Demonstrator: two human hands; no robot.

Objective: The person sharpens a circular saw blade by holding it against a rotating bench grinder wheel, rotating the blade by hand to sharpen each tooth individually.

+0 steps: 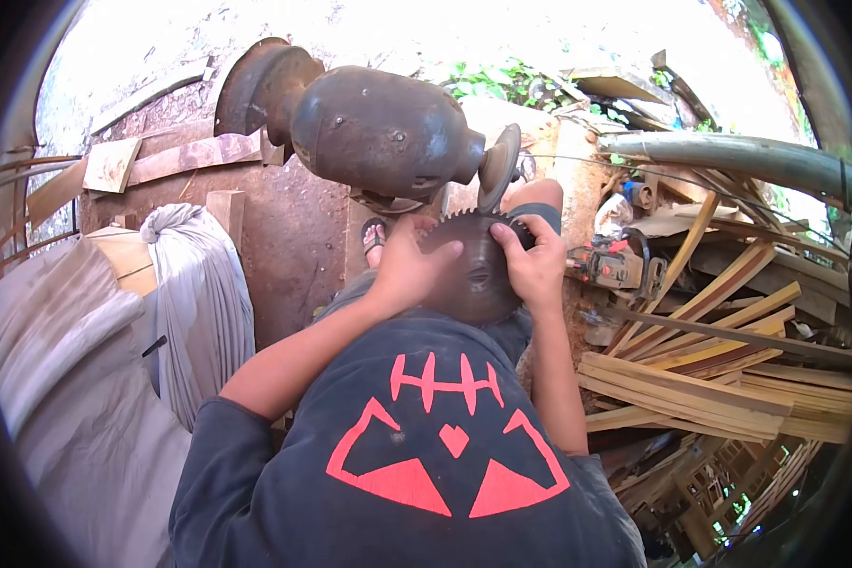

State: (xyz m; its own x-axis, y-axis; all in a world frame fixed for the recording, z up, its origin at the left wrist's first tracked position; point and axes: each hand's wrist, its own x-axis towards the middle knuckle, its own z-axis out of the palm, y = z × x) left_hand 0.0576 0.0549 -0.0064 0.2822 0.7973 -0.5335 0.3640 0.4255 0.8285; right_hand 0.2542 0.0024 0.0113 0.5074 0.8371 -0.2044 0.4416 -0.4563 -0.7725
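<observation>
Both my hands hold a round, toothed saw blade (473, 276), dark and rusty, in front of my chest. My left hand (407, 267) grips its left edge, thumb lying across the face. On the right edge sits my right hand (537, 262), fingers curled over the teeth. The blade's top teeth sit right under the thin grinding disc (498, 167) of a rusty bench grinder motor (379, 128); contact cannot be told. My dark shirt with a red print fills the lower middle.
A stack of wooden slats (701, 379) lies to the right, with a chainsaw-like power tool (615, 267) beside it. Grey cloth-covered bundles (199, 284) stand to the left. A thick green pipe (729, 151) runs across the upper right. My sandalled foot (373, 239) rests below the grinder.
</observation>
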